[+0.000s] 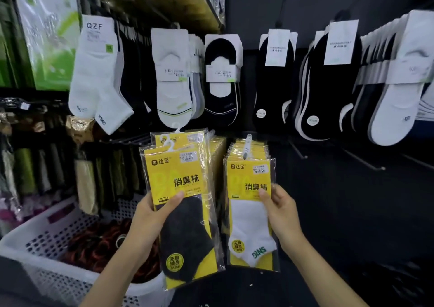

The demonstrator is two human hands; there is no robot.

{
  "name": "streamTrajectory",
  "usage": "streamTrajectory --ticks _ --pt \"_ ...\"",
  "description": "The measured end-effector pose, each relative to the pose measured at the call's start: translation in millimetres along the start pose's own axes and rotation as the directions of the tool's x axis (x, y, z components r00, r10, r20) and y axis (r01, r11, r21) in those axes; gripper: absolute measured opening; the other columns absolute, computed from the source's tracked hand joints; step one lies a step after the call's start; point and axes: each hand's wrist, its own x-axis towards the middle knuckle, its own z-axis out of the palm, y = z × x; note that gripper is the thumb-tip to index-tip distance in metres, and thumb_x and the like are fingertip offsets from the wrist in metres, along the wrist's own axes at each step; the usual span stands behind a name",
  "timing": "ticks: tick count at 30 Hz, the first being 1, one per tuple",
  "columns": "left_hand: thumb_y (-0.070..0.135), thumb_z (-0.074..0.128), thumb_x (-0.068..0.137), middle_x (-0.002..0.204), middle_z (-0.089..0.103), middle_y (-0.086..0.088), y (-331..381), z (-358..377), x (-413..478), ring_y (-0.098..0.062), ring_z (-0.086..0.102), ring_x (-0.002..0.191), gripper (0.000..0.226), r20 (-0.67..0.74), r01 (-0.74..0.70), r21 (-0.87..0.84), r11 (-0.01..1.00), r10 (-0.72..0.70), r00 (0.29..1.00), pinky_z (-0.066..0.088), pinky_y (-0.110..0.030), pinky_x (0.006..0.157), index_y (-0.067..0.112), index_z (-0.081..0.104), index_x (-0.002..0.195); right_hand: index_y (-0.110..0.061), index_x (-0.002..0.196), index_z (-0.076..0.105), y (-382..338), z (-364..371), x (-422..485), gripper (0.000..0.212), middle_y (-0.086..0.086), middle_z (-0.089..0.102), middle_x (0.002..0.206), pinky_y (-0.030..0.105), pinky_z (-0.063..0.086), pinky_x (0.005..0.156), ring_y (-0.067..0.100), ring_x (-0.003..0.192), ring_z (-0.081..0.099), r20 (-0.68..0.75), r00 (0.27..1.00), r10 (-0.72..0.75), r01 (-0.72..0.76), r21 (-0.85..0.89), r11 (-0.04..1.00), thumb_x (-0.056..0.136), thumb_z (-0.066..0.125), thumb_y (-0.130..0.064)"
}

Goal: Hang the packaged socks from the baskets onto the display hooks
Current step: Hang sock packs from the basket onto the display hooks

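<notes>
My left hand (150,215) grips a small stack of yellow packs of dark grey socks (185,234), thumb on the front pack, their white plastic hooks at the top. My right hand (279,212) holds the front yellow pack of white socks (249,227), thumb on its card. That pack hangs with several like it on a display hook (247,150). More yellow packs (217,151) hang between the two stacks.
A white perforated basket (35,243) with dark red-black items stands at lower left. Rows of white and black socks (220,76) hang above. Bare hooks (366,161) stick out at right. Folded socks fill the left racks (44,170).
</notes>
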Motion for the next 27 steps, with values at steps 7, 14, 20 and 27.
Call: streamTrajectory --ticks 7,14,20,27 --pt "0.048 0.069 0.069 0.102 0.074 0.005 -18 5 -7 -0.014 0.068 0.098 0.041 0.041 0.034 0.023 0.999 -0.035 0.999 0.05 -0.032 0.086 0.03 0.069 0.105 -0.021 0.096 0.069 -10 -28 -39 0.02 0.003 0.074 0.101 0.025 0.058 0.073 0.02 0.094 0.071 0.038 0.999 -0.005 0.002 0.06 0.998 0.081 0.061 -0.032" --pt "0.067 0.064 0.063 0.122 0.062 0.021 -40 48 -32 0.002 0.055 0.116 0.069 0.102 0.163 -0.081 0.983 -0.155 0.983 0.035 -0.03 0.105 0.034 0.058 0.124 -0.016 0.098 0.071 -15 -28 -74 0.022 0.009 0.074 0.102 0.027 0.059 0.073 0.024 0.094 0.071 0.168 0.98 0.106 -0.129 0.129 0.983 0.08 0.062 -0.024" --pt "0.067 0.06 0.055 0.086 0.069 0.03 -42 70 -49 0.009 0.061 0.088 0.057 0.054 0.214 -0.143 0.966 -0.208 0.977 0.041 -0.022 0.089 0.034 0.058 0.102 -0.013 0.1 0.069 1 -20 -94 0.018 0.005 0.075 0.096 0.021 0.057 0.067 0.018 0.089 0.072 0.097 0.975 0.201 -0.213 0.144 0.966 0.084 0.061 -0.017" --pt "0.056 0.078 0.049 0.096 0.074 0.016 -50 69 -55 -0.004 0.07 0.089 0.056 0.007 0.184 -0.142 0.973 -0.185 0.983 0.052 -0.028 0.08 0.033 0.067 0.099 -0.018 0.101 0.064 -6 -22 -91 0.02 -0.002 0.074 0.093 0.012 0.051 0.068 0.007 0.088 0.069 0.091 0.985 0.147 -0.141 -0.069 0.988 0.081 0.069 -0.021"
